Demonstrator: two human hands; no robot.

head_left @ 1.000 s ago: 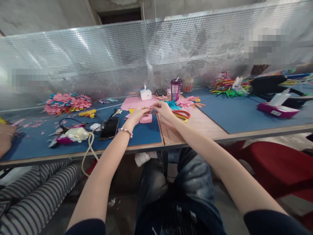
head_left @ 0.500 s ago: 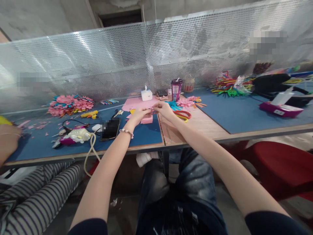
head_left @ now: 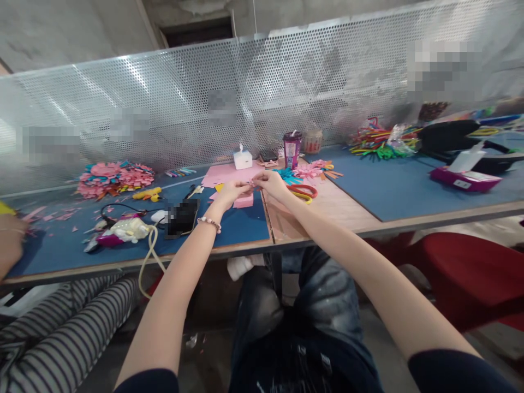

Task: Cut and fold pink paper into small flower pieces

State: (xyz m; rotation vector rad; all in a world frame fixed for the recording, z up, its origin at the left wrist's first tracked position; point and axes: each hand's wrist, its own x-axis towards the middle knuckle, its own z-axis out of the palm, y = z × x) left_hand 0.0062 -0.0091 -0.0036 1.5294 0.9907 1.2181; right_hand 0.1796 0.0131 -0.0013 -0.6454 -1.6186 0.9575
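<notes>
My left hand (head_left: 234, 195) and my right hand (head_left: 270, 184) meet above the middle of the table, fingertips pinched close together. Between them is a small pink piece (head_left: 251, 184), too small to make out in detail. Just below my fingers lies a stack of pink strips (head_left: 244, 202) on the blue mat. Behind my left hand a flat pink sheet (head_left: 216, 174) is spread out. Red and yellow loops (head_left: 307, 192), perhaps handles, rest beside my right wrist. Past my right hand are blue fringed pieces (head_left: 289, 176) and pink fringed pieces (head_left: 310, 170).
A white tissue pack (head_left: 243, 160) and a purple cup (head_left: 292, 150) stand near the perforated metal screen (head_left: 184, 103). To the left are a phone (head_left: 182, 218), a yellow glue gun (head_left: 148, 194) and a pink fringed heap (head_left: 117, 179). Another person's hand (head_left: 10, 245) is at far left.
The view has shifted slightly. My hands stay together at nearly the same spot, with small finger movement. The other person's hand at far left has moved a little out of view.
</notes>
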